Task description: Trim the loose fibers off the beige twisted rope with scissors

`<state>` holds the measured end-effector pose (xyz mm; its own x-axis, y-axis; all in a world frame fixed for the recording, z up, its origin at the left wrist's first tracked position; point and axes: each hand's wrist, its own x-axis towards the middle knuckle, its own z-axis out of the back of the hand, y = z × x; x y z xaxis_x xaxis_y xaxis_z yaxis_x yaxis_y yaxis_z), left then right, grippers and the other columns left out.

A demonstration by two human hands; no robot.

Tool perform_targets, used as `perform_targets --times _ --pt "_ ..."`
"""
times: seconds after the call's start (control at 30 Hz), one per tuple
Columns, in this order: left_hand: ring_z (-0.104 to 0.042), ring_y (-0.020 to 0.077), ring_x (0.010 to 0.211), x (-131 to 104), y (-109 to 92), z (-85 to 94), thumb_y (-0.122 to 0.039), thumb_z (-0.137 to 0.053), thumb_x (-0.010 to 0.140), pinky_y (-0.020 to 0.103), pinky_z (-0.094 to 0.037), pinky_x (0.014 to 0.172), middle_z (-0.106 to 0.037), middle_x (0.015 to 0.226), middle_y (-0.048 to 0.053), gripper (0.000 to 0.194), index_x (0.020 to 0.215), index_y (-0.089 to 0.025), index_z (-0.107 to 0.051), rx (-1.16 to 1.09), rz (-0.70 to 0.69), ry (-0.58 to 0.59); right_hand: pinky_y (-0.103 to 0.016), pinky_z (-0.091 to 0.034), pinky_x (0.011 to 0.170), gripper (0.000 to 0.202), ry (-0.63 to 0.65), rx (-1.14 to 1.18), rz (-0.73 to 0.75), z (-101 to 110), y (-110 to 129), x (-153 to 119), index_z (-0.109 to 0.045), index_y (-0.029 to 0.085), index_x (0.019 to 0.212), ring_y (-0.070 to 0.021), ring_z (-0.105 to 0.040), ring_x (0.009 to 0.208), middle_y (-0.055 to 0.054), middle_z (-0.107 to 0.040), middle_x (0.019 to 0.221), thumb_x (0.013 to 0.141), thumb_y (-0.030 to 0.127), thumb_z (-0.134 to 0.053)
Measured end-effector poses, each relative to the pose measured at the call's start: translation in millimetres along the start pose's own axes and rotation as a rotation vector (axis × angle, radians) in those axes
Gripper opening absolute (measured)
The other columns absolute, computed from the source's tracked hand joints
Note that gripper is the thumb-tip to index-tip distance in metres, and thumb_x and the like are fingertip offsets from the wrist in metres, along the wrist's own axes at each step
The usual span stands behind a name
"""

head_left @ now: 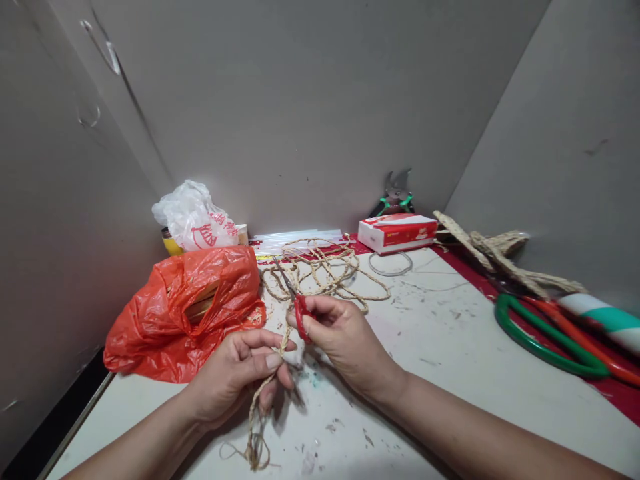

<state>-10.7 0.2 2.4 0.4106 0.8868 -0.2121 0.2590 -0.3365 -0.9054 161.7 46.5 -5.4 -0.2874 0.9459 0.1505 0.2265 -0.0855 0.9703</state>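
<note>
Head view: I have the left hand (245, 367) pinching the braided straw cord (285, 340) in its fingers, frayed end toward me; the right hand (340, 337) grasps red-handled scissors (302, 320), blades pointing toward the cord's loose coils on the pale surface (425, 387), beside an orange plastic bag (145, 327).

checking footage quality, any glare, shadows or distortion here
Head view throughout: bright highlights on the orange bag; soft shadows on the table below the left hand and right hand; grey back wall dim; wide-angle stretching seems likely toward the edges.
</note>
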Motion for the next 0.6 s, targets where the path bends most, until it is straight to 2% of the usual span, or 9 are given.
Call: perform_targets --times 0.1,0.17,0.33,0.47,0.6 --pt "-0.052 0.0055 0.041 2.0 -0.1 -0.5 -0.022 -0.067 0.078 0.016 -0.038 0.041 -0.069 0.068 0.005 0.018 0.093 -0.012 -0.066 -0.017 -0.016 -0.063 -0.024 -0.035 0.057 0.01 0.008 -0.056 0.01 0.4 -0.1 1.0 -0.053 0.017 0.062 -0.0092 -0.039 0.059 0.004 -0.047 0.06 0.071 0.021 -0.056" --pt "-0.05 0.0041 0.041 4.8 -1.3 0.2 -0.021 -0.067 0.078 0.015 -0.038 0.043 -0.068 0.068 0.004 0.016 0.091 -0.011 -0.065 -0.035 -0.046 -0.146 -0.023 -0.034 0.055 0.012 0.032 -0.149 0.04 2.1 -0.9 1.6 -0.051 0.018 0.062 -0.0092 -0.039 0.057 0.004 -0.046 0.059 0.073 0.021 -0.053" --pt "-0.049 0.004 0.044 11.6 -5.1 6.9 -0.024 -0.07 0.076 0.017 -0.04 0.044 -0.065 0.07 0.002 0.022 0.093 -0.012 -0.064 -0.092 -0.133 -0.327 -0.024 -0.031 0.056 0.015 0.142 -0.675 0.339 12.1 -3.4 3.5 -0.046 0.019 0.059 -0.0102 -0.041 0.059 0.003 -0.046 0.061 0.073 0.019 -0.052" --pt "-0.047 0.0044 0.041 12.5 -5.6 10.2 -0.028 -0.069 0.077 0.017 -0.039 0.043 -0.062 0.063 0.0 0.024 0.095 -0.013 -0.064 -0.08 -0.154 -0.348 -0.025 -0.027 0.056 0.012 0.21 -1.059 0.424 20.5 -3.4 6.1 -0.048 0.019 0.064 -0.0108 -0.04 0.058 0.002 -0.05 0.063 0.072 0.025 -0.054" --pt "-0.043 0.0037 0.042 11.8 -6.4 9.0 -0.026 -0.067 0.078 0.017 -0.039 0.043 -0.059 0.063 0.0 0.024 0.096 -0.012 -0.065 -0.081 -0.181 -0.344 -0.026 -0.026 0.058 0.014 0.229 -1.258 0.418 25.6 -2.8 8.3 -0.052 0.019 0.067 -0.0126 -0.043 0.061 0.0 -0.053 0.066 0.074 0.031 -0.054"
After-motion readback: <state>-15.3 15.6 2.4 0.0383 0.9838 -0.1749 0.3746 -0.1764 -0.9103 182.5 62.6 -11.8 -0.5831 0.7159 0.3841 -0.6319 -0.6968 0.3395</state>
